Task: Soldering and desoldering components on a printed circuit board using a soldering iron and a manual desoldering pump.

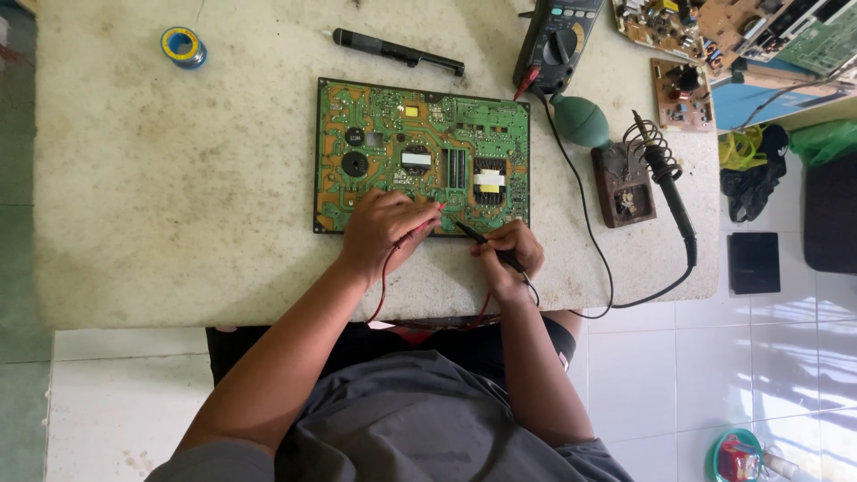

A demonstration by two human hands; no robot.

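Nearest, the left hand (379,230) pinches the red probe (427,220) and the right hand (513,250) grips the black probe (478,239), both tips on the board's (420,152) six o'clock edge. The board lies flat mid-table (178,205); it looks light, stiff and fragile, best held by its edges. At one o'clock sits the meter (555,40); at three, a soldering iron (665,178).

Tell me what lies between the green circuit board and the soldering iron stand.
In the head view, the multimeter's black lead wire runs down the bare tabletop between the circuit board and the soldering iron stand.
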